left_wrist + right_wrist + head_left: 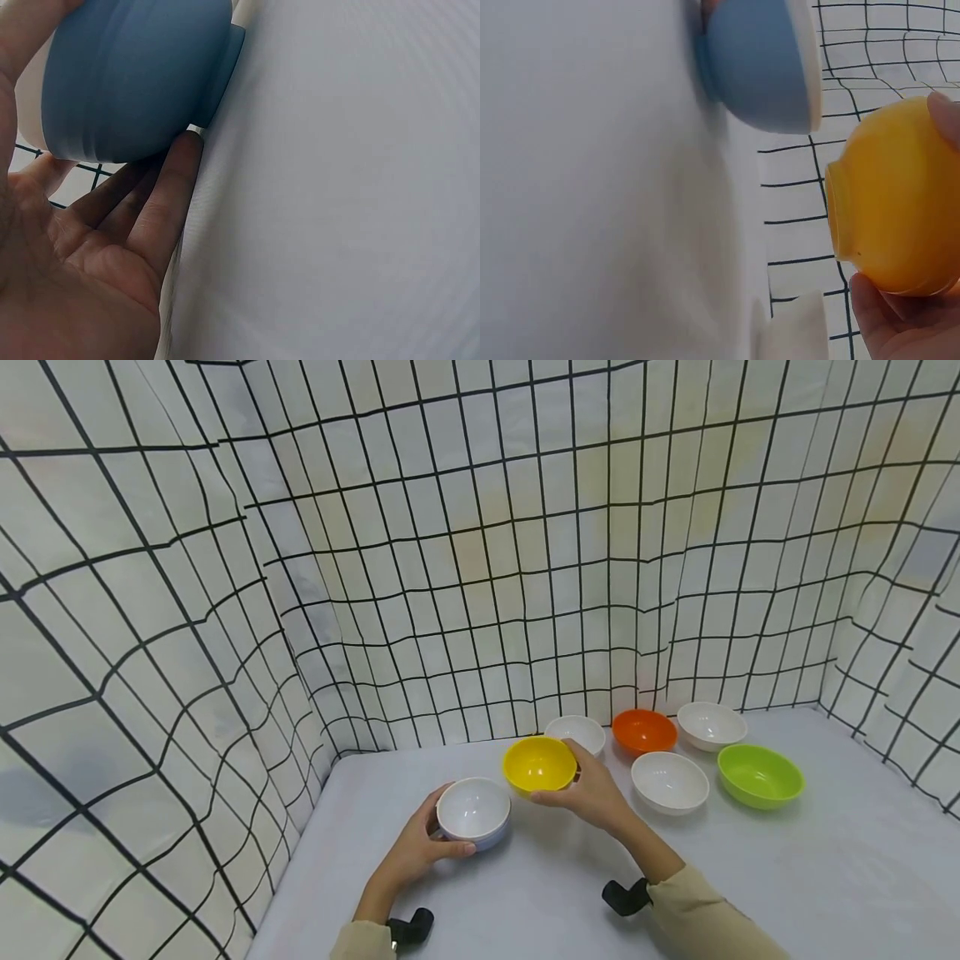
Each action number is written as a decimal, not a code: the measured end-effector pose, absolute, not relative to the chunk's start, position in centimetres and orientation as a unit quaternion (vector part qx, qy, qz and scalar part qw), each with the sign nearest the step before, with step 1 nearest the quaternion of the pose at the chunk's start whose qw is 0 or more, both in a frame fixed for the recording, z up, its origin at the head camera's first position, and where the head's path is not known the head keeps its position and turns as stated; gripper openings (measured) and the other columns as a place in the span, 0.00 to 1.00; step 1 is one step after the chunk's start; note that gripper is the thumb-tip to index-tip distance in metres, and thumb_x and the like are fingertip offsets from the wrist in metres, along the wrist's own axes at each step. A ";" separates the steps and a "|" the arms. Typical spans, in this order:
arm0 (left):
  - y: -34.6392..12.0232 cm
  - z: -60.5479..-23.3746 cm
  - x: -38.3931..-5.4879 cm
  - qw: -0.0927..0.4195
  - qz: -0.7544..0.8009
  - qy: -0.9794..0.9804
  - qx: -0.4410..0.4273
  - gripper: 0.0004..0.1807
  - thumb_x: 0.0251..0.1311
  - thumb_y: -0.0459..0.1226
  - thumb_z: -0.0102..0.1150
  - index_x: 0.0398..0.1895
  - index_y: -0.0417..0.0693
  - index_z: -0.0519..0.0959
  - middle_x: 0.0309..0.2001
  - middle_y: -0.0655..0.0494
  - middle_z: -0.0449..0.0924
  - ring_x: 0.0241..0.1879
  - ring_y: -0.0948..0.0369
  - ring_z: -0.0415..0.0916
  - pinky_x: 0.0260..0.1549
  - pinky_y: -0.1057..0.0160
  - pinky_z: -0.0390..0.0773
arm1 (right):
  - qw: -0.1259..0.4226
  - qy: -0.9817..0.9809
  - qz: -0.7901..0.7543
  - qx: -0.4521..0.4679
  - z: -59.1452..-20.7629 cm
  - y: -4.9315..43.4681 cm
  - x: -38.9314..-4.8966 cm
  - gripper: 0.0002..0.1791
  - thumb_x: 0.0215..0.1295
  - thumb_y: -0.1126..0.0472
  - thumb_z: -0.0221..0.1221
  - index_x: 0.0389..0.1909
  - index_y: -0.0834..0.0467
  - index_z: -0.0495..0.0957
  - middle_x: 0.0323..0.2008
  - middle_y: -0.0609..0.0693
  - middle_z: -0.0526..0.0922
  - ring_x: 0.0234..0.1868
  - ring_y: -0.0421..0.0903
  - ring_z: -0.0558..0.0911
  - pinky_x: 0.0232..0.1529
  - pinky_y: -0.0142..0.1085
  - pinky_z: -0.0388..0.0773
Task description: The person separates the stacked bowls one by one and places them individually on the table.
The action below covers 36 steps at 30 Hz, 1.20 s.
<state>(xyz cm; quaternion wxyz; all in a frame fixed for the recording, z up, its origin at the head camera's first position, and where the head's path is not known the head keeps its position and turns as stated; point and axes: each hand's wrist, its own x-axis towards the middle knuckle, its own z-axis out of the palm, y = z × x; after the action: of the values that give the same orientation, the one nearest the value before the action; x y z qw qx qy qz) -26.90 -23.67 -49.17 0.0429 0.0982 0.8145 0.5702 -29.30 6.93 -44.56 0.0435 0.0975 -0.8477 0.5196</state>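
Note:
A bowl, light blue outside and white inside (474, 810), stands upright on the white tabletop, with its foot at the surface in the right wrist view. My left hand (417, 850) grips it from the left, thumb on the near side and fingers round the far side. Just to the right, my right hand (597, 792) holds a yellow bowl (538, 766) by its right side. The right wrist view shows the yellow bowl (900, 199) raised off the table, its foot bare and apart from the blue bowl (761, 67).
Behind and right of the yellow bowl are a white bowl (576, 733), an orange bowl (645, 732), another white bowl (712, 727), a nearer white bowl (670, 783) and a green bowl (761, 777). White cloth walls with black grid lines (480, 560) enclose the table's back and sides.

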 end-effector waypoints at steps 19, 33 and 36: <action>-23.7 -48.9 -26.7 0.046 0.577 0.808 0.105 0.57 0.43 0.39 0.84 0.78 0.61 0.62 0.74 0.54 0.69 0.78 0.45 0.59 0.77 0.35 0.55 | 0.012 -0.863 0.501 0.062 -47.5 10.4 -28.0 0.60 0.46 0.45 0.79 0.78 0.53 0.58 0.73 0.54 0.69 0.70 0.55 0.71 0.75 0.62 0.65; -23.7 -49.1 -26.7 0.048 0.577 0.809 0.103 0.57 0.43 0.40 0.84 0.77 0.63 0.61 0.74 0.55 0.68 0.79 0.45 0.58 0.78 0.35 0.54 | -0.015 -0.867 0.497 0.021 -47.7 11.1 -27.9 0.55 0.46 0.47 0.79 0.72 0.58 0.60 0.65 0.56 0.73 0.63 0.54 0.73 0.73 0.62 0.68; -23.7 -49.1 -26.7 0.049 0.579 0.807 0.105 0.57 0.43 0.40 0.84 0.77 0.63 0.61 0.74 0.56 0.69 0.79 0.46 0.58 0.78 0.35 0.55 | -0.019 -0.869 0.493 0.022 -47.6 11.2 -27.9 0.55 0.46 0.48 0.79 0.72 0.58 0.60 0.65 0.57 0.72 0.62 0.54 0.73 0.72 0.62 0.68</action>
<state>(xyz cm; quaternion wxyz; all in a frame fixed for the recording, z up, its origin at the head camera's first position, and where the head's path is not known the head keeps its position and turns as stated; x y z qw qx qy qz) -26.75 -23.75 -49.08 0.0488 0.1047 0.8075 0.5785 -27.89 11.16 -47.62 -0.0195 0.0216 -0.8694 0.4933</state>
